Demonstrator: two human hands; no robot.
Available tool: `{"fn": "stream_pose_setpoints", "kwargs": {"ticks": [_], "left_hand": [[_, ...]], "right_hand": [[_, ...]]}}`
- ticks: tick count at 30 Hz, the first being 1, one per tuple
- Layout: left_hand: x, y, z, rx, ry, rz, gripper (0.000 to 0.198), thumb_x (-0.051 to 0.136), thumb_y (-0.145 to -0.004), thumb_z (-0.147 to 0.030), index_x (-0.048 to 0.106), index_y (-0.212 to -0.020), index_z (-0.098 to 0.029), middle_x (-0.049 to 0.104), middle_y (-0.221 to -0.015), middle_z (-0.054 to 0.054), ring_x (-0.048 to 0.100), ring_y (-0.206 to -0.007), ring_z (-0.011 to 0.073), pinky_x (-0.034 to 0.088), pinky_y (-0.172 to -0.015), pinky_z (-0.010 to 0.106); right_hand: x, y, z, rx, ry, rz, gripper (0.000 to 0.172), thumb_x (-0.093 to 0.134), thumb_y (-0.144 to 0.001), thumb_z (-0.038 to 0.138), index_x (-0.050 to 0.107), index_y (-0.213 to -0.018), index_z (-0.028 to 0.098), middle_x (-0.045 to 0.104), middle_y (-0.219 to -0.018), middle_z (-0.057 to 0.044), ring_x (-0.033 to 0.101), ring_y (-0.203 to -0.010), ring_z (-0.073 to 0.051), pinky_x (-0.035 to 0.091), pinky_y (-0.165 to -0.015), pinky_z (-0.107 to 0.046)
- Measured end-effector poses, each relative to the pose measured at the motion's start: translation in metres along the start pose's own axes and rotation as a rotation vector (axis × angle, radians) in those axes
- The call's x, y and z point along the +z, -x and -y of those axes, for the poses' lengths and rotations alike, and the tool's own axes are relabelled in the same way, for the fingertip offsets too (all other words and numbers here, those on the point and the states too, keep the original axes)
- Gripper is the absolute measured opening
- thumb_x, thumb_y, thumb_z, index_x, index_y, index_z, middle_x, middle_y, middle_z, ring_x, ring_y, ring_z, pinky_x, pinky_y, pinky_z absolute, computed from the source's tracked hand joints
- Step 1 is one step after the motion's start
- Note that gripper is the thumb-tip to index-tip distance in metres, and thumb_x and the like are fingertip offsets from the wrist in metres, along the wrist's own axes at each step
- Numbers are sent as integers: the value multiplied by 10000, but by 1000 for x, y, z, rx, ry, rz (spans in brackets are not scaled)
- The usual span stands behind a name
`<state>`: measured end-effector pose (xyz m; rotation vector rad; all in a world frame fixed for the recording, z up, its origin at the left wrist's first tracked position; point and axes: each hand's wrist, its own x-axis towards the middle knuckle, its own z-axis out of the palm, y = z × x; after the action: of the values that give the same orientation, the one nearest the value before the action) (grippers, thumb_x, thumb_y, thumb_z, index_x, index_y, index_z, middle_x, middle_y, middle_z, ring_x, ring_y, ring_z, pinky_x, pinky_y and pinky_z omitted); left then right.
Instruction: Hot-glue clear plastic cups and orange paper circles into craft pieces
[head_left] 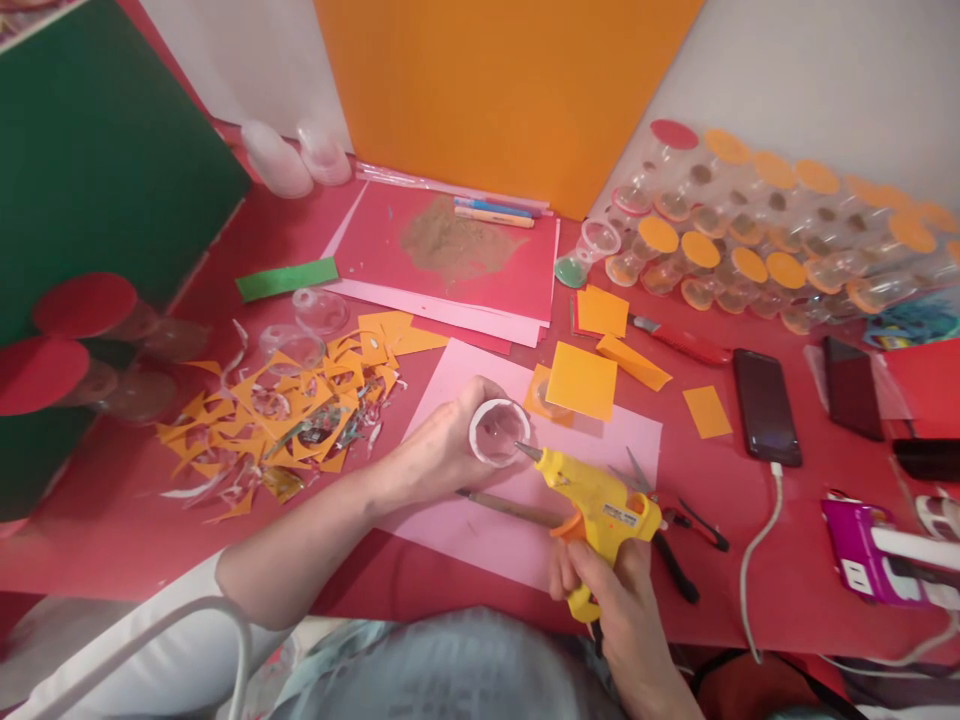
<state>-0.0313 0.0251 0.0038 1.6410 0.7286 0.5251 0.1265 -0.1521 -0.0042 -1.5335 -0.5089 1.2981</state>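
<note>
the left hand (442, 450) is wrapped around a small clear plastic cup (499, 432). it holds the cup on its side over a pink paper sheet (480, 520), with the open mouth facing up toward the camera. the right hand (611, 590) is closed tight on the handle of a yellow glue gun (600, 505). the gun's tip touches the rim of the cup, or is just beside it.

this looks like the gluing step, with the tip set at the cup's edge. the next move calls for a soft squeeze on the orange trigger, a still cup, and fingers kept away from the hot tip.

an orange paper square (581, 380) lies near the cup on the pink sheet. scissors (660, 500) lie just past the gun. a heap of orange paper scraps (285, 410) sits to the left on the red tabletop (112, 520). many clear cups with orange lids (750, 240) lie in rows at the far right.
</note>
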Motion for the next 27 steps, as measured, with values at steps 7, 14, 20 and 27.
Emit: {"fn": "stream_pose_setpoints", "kwargs": {"ticks": [7, 14, 20, 27], "left_hand": [[1, -1, 2, 31, 40, -38, 414, 760, -768, -378, 435, -984, -241, 686, -903, 5, 671, -764, 167, 524, -670, 286], [0, 0, 2, 24, 125, -23, 405, 784, -766, -360, 467, -978, -223, 677, -919, 23, 646, -786, 154, 528, -714, 280], [0, 1, 1, -26, 152, 35, 371, 770, -799, -356, 480, -987, -221, 683, -975, 45, 651, -828, 167, 532, -730, 295], [1, -1, 6, -30, 205, 2, 425, 800, -772, -335, 448, -983, -223, 670, -947, 28, 634, -797, 147, 506, -703, 267]], "right_hand": [[-5, -3, -7, -6, 26, 41, 403, 745, -856, 488, 583, -616, 208, 572, -494, 20, 579, -437, -140, 473, -464, -254], [-4, -2, -2, -20, 21, -41, 436, 774, -837, 518, 513, -647, 226, 561, -501, 44, 578, -436, -130, 492, -461, -244], [-4, -5, 2, -38, 47, -29, 458, 738, -871, 533, 515, -621, 221, 566, -510, 35, 582, -449, -124, 491, -476, -238], [-5, -6, 0, -40, 47, -36, 444, 741, -869, 525, 530, -625, 220, 567, -507, 33, 581, -443, -129, 490, -459, -241]]}}
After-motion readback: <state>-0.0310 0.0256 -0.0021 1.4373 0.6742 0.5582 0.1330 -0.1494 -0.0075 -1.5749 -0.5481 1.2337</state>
